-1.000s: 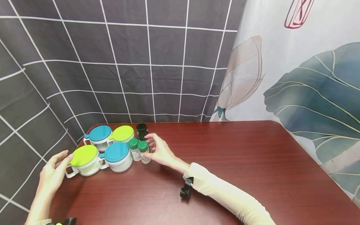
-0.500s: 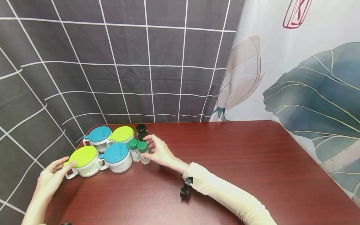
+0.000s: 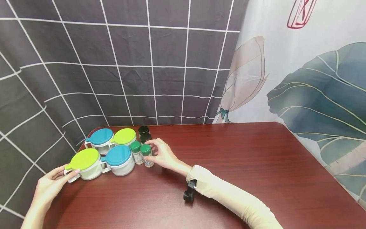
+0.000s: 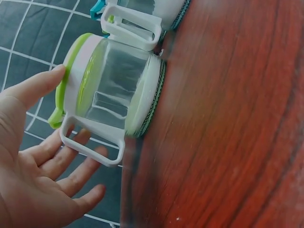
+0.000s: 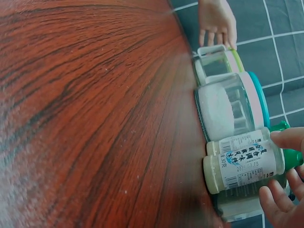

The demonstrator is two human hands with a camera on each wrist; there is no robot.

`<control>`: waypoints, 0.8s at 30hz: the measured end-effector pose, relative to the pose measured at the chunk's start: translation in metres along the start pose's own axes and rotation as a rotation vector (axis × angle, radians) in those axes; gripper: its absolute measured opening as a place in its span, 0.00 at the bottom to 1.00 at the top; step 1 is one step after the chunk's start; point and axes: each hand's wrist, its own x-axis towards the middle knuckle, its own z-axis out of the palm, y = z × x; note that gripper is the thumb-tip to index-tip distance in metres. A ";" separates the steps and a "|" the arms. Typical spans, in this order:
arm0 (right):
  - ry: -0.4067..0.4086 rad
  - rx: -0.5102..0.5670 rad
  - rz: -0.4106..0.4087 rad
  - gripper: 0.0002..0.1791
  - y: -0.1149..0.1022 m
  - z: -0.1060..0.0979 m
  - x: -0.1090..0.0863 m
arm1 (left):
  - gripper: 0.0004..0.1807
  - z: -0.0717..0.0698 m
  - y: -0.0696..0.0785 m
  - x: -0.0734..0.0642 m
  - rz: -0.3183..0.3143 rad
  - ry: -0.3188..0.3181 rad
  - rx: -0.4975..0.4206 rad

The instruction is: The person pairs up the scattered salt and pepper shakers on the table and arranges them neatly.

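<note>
In the head view my left hand (image 3: pixel 50 187) is at the front-left jar, a clear handled seasoning jar (image 3: pixel 90 173) with a lime lid. The left wrist view shows the thumb touching its lid (image 4: pixel 60 92); the other fingers extend loosely behind the white handle (image 4: pixel 92 152), not wrapped round it. My right hand (image 3: pixel 164 155) holds the front green-capped seasoning bottle (image 3: pixel 148 163) between thumb and fingers; its printed label (image 5: pixel 249 164) shows in the right wrist view. Close beside it stands a second green-capped bottle (image 3: pixel 138 157).
A blue-lidded jar (image 3: pixel 121 168) with white contents stands beside the lime one. Behind are another blue-lidded jar (image 3: pixel 101 136) and lime-lidded jar (image 3: pixel 123 136). Two black-capped bottles (image 3: pixel 144 130) stand at the back. The reddish-brown table (image 3: pixel 228 171) extends right; a dark grid-patterned curtain (image 3: pixel 168 79) hangs behind.
My left hand has moved down along the lime-lidded jar, its thumb lowering from above the lid to its front edge. The front green-capped bottle has shifted slightly right, away from its neighbour.
</note>
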 end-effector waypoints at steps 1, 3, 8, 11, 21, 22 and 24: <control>-0.001 0.000 0.000 0.27 0.000 0.000 0.000 | 0.16 0.000 0.000 0.000 -0.002 0.003 0.000; -0.005 -0.002 -0.002 0.27 0.000 0.000 0.000 | 0.16 0.000 0.000 0.000 -0.014 0.009 0.010; -0.029 0.005 0.004 0.28 0.002 0.000 -0.002 | 0.15 -0.001 0.000 -0.001 -0.058 0.030 0.016; -0.037 0.018 0.007 0.28 0.003 0.000 -0.002 | 0.15 -0.002 -0.002 0.000 -0.087 0.034 0.014; -0.043 0.040 0.008 0.28 0.003 0.001 -0.002 | 0.20 -0.001 -0.015 -0.001 -0.017 0.004 -0.082; -0.043 0.040 0.008 0.28 0.003 0.001 -0.002 | 0.21 -0.001 -0.015 -0.001 -0.014 0.002 -0.092; -0.042 0.039 0.007 0.28 0.002 0.001 -0.002 | 0.21 0.000 -0.015 0.000 -0.008 0.000 -0.099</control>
